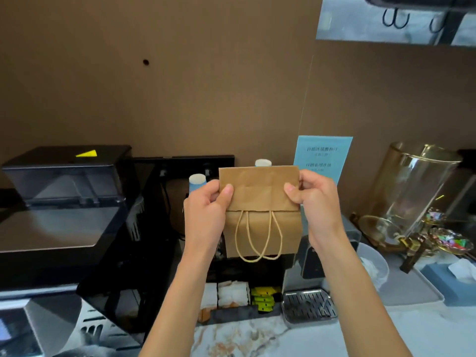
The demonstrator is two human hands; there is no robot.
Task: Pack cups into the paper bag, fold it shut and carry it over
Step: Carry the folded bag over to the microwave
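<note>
Paper bag (260,220), matte brown kraft with its top flap creased flat and folded over toward the viewer, is held up above the marbled desk (257,338). Two twisted paper-cord handles (258,238) dangle in loops below the flap. Left hand (206,210) and right hand (314,202) have fingers clamped on the flap's side edges. Blue cups (197,182) with white tops stand behind.

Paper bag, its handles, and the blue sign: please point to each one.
paper bag (258,186), head view, folded top flap
handles (257,238), head view, hanging loops
blue sign (323,153), head view, printed face
</note>
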